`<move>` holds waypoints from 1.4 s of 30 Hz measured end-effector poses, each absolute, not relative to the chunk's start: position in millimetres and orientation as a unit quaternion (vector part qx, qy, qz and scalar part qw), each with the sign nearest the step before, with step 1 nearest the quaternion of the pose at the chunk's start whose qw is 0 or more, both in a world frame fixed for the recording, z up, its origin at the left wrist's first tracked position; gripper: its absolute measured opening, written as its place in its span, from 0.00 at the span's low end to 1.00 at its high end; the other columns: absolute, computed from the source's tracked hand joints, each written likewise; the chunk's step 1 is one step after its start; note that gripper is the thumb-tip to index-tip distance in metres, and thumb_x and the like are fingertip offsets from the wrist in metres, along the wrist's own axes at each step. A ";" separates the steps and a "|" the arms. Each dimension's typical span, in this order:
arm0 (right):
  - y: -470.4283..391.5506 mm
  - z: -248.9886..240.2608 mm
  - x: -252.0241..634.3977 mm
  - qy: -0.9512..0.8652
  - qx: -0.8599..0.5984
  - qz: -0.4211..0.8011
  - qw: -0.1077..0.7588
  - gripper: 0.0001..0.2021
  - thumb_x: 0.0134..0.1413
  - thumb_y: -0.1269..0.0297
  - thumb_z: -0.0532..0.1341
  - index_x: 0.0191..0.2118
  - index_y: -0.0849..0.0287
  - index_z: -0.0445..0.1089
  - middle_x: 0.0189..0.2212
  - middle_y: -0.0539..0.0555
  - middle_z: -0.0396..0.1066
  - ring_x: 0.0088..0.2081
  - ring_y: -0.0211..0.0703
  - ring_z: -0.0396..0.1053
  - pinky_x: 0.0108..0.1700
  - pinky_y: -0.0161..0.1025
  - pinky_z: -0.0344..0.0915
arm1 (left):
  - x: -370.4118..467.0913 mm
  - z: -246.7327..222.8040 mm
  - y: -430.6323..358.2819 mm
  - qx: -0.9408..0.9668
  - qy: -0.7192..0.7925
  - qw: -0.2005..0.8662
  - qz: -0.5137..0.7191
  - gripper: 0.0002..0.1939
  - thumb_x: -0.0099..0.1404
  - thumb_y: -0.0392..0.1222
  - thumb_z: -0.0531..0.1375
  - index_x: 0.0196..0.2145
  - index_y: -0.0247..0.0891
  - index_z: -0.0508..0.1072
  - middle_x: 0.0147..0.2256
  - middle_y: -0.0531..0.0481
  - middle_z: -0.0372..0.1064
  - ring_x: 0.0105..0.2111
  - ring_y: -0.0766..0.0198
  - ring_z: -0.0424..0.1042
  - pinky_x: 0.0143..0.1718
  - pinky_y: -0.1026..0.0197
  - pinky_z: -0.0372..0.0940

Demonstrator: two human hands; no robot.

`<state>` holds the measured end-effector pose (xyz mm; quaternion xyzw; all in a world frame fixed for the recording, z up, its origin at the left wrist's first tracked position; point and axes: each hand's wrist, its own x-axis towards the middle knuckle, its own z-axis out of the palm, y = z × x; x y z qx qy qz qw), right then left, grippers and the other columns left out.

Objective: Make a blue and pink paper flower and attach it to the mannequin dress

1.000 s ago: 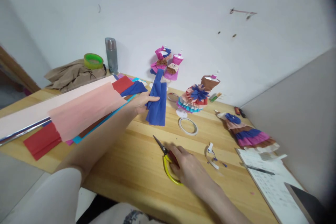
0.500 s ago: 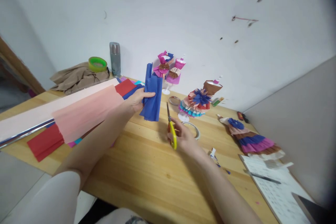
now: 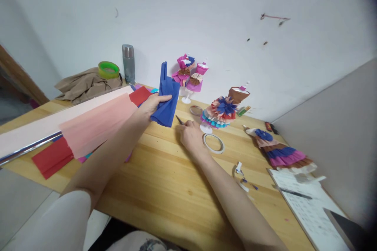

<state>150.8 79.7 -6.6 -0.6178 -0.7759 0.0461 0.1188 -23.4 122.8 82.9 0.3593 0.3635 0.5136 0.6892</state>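
My left hand (image 3: pixel 153 104) is closed on a folded piece of blue crepe paper (image 3: pixel 168 108), thumb across its front, held up above the table. To the right and a little lower, my right hand (image 3: pixel 191 135) is closed around a pair of scissors (image 3: pixel 179 120). Only the dark blades stick out past the fingers, pointing up and left; the handles are hidden by the hand. Just right of that hand lies a white roll of tape (image 3: pixel 213 143). Behind it is a clear tape roll (image 3: pixel 196 110).
Pink and red crepe paper sheets (image 3: pixel 97 125) lie at left. A grey flask (image 3: pixel 128 64) and brown cloth (image 3: pixel 88 86) with a green tape roll (image 3: pixel 108 70) stand behind. Small dress forms in paper (image 3: pixel 225 108) stand at the back. A paper dress (image 3: pixel 282 153) lies at right by a notebook (image 3: pixel 297 200).
My right hand has turned over and moved slightly left and up, lowering the scissors toward the table. The blue paper has shifted slightly up and left, with its lower part bending.
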 end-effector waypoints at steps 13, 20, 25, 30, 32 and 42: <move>89.7 9.2 154.4 -0.708 -0.579 0.172 0.367 0.25 0.63 0.51 0.46 0.22 0.59 0.67 0.18 0.51 0.63 0.23 0.39 0.60 0.30 0.37 0.59 | -16.0 74.1 116.2 0.362 0.362 0.703 0.493 0.08 0.50 0.25 0.66 0.29 0.31 0.74 0.25 0.49 0.75 0.23 0.64 0.74 0.32 0.61 0.70; 86.0 33.1 155.2 -0.544 -0.417 0.455 0.569 0.19 0.36 0.50 0.71 0.30 0.57 0.70 0.26 0.48 0.72 0.27 0.39 0.68 0.35 0.38 0.67 | -1.1 63.0 106.9 0.394 0.345 0.746 0.411 0.11 0.48 0.27 0.67 0.32 0.31 0.76 0.26 0.47 0.76 0.24 0.64 0.74 0.30 0.62 0.68; 83.6 45.8 167.7 -0.455 -0.371 0.549 0.595 0.18 0.32 0.54 0.73 0.30 0.57 0.70 0.23 0.49 0.73 0.27 0.43 0.71 0.35 0.42 0.70 | -5.1 62.5 113.6 0.404 0.323 0.740 0.430 0.07 0.48 0.24 0.61 0.27 0.30 0.72 0.25 0.48 0.73 0.24 0.67 0.72 0.29 0.65 0.67; 81.2 44.4 173.8 -0.440 -0.341 0.608 0.566 0.18 0.33 0.50 0.72 0.27 0.56 0.70 0.21 0.48 0.72 0.24 0.40 0.69 0.28 0.38 0.67 | -1.5 59.8 113.0 0.421 0.300 0.743 0.424 0.04 0.49 0.28 0.58 0.23 0.33 0.68 0.19 0.52 0.65 0.17 0.73 0.62 0.16 0.71 0.54; 82.4 39.8 170.3 -0.447 -0.358 0.584 0.576 0.18 0.31 0.51 0.73 0.24 0.57 0.69 0.19 0.47 0.71 0.22 0.37 0.67 0.26 0.36 0.65 | 3.9 60.2 106.8 0.433 0.299 0.747 0.407 0.05 0.55 0.35 0.59 0.23 0.33 0.68 0.17 0.53 0.61 0.15 0.73 0.59 0.13 0.70 0.49; 85.9 37.0 167.4 -0.418 -0.395 0.527 0.625 0.13 0.33 0.60 0.71 0.23 0.57 0.66 0.18 0.44 0.67 0.19 0.32 0.62 0.22 0.31 0.58 | 7.7 60.0 96.2 0.536 0.350 0.653 0.404 0.09 0.51 0.38 0.69 0.28 0.34 0.74 0.19 0.54 0.68 0.15 0.73 0.61 0.16 0.69 0.51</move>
